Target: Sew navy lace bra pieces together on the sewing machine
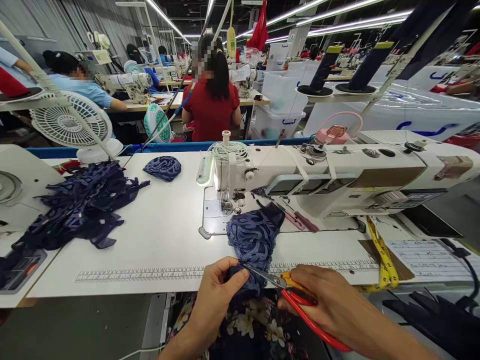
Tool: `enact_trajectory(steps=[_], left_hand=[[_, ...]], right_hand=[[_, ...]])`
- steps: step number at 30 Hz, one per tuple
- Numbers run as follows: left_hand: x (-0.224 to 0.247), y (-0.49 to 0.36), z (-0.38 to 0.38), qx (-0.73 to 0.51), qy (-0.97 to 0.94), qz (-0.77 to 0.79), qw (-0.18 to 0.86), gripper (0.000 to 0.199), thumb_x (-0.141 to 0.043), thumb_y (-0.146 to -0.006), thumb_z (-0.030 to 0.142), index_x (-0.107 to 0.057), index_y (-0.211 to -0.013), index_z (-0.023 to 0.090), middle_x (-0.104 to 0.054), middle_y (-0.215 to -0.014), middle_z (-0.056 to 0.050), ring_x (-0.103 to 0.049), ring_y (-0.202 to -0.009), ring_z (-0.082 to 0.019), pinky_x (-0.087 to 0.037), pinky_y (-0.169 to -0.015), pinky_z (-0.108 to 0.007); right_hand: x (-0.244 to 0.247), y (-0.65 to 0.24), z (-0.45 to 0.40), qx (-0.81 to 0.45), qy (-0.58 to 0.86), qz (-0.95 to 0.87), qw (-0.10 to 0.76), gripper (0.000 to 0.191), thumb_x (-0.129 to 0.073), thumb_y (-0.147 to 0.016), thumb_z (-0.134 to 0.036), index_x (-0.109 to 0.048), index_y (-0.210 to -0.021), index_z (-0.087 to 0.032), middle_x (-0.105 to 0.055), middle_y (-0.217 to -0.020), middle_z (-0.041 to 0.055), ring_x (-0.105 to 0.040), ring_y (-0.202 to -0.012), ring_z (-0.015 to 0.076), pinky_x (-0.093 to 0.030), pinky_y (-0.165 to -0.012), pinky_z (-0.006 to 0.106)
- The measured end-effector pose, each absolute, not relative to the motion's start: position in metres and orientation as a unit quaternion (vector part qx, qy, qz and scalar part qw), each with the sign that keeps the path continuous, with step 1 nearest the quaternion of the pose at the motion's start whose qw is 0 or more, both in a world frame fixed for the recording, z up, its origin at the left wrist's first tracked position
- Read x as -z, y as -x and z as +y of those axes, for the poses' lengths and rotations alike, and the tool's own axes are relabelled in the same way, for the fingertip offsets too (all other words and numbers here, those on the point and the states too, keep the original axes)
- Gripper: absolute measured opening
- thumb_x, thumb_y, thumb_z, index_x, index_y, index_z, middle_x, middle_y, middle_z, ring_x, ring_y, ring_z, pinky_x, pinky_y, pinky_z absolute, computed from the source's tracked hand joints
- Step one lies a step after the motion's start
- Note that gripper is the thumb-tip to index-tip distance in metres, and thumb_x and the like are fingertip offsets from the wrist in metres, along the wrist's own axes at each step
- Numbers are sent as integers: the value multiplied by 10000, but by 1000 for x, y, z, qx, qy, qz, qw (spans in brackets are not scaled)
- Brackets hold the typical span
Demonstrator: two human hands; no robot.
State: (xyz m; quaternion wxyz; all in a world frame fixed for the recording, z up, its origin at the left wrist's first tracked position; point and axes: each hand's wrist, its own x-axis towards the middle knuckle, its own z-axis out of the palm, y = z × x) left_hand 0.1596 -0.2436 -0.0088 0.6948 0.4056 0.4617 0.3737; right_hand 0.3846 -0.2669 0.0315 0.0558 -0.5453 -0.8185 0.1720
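Note:
My left hand (pixel 221 285) pinches the edge of a navy patterned lace piece (pixel 255 235), thumb against fingers. The piece runs from the sewing machine's bed over the table's front edge and hangs down toward my lap. My right hand (pixel 318 295) is closed round the red and orange handles of a pair of scissors (pixel 275 281). Their blades point left and reach the fabric right beside my left thumb. Whether the tips are cutting cannot be seen. Just behind the lace stands the white sewing machine (pixel 240 170), with its needle area lit.
A heap of navy fabric pieces (pixel 86 200) lies at left, with a small navy cup piece (pixel 163 168) nearby. Tools with pink and dark red handles (pixel 300 220) rest on the machine bed. A yellow tape measure (pixel 384 255) hangs at right. People sit at machines beyond.

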Motion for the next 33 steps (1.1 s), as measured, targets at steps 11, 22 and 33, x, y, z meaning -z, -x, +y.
enact_trajectory(steps=[11,22,33], left_hand=[[12,-161,-245,-376,-388,457,707,305,-728,-757,444,-632,-770,154,-548,-708,7,-472,-675,-119,-386,-629,-218],[15,-161,-246,-375,-374,452,718,283,-741,-752,420,-637,-768,158,-586,-702,3,-510,-660,-121,-403,-627,-223],[15,-162,-247,-377,-387,454,708,289,-735,-749,446,-682,-782,163,-632,-741,-9,-548,-695,-143,-429,-653,-231]], right_hand=[[-29,-385,-268,-173,555,-811,57,397,-563,-898,-526,-414,-692,-222,-544,-668,-13,-520,-568,139,-309,-512,244],[-30,-386,-266,-207,560,-801,30,398,-585,-884,-480,-394,-655,-216,-542,-656,-17,-487,-540,125,-290,-500,233],[-31,-388,-269,-251,554,-791,68,416,-575,-900,-474,-397,-634,-209,-513,-613,-30,-460,-517,107,-270,-477,227]])
